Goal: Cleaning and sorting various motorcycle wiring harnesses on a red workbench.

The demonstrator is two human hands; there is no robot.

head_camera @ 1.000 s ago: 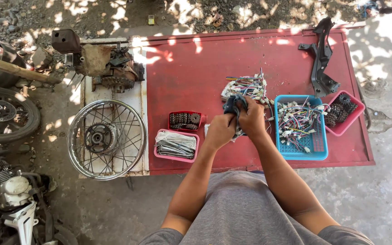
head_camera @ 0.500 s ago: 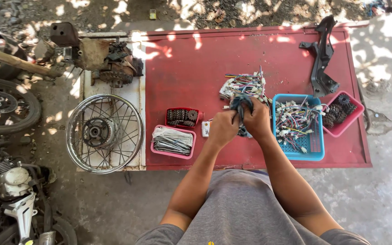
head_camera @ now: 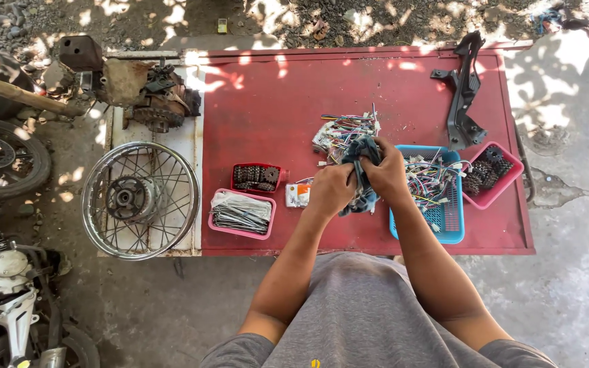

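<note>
**A:** so what's in the hands? looks like both are bunched together over the red worktop (head_camera: 274, 102)

**B:** yeah, the left hand (head_camera: 329, 191) and the right hand (head_camera: 384, 174) are both closed round a dark blue-grey cloth (head_camera: 361, 158), knuckle to knuckle. Left grip is wrapped on the lower part, right grip has the upper part, and a bit of the cloth hangs out below between them

**A:** and the wire mess?

**B:** pile of coloured wires (head_camera: 342, 129) lies on the worktop just beyond both hands, touching or nearly touching the top of the cloth, can't tell which. Right beside the right hand, on its outer side, is a blue basket (head_camera: 444, 225) with more loose wiring in it. Further out that way a pink tray (head_camera: 495, 194) holding dark sprocket-looking parts, and beyond that a black bracket (head_camera: 463, 95) lying flat

**A:** other side?

**B:** just left of the left hand there's a small white and orange packet (head_camera: 297, 195). Further out on that side a small red tray (head_camera: 257, 177) with dark chain pieces, and nearer the person than that, a pink tray of metal spokes (head_camera: 241, 212). Well apart from the hands, off the left edge, a spoked wheel (head_camera: 140, 200) lies flat on a pale board, with a grimy engine block (head_camera: 155, 95) beyond it

**A:** the person?

**B:** grey shirt (head_camera: 369, 313), bare forearms, standing at the near edge
</note>
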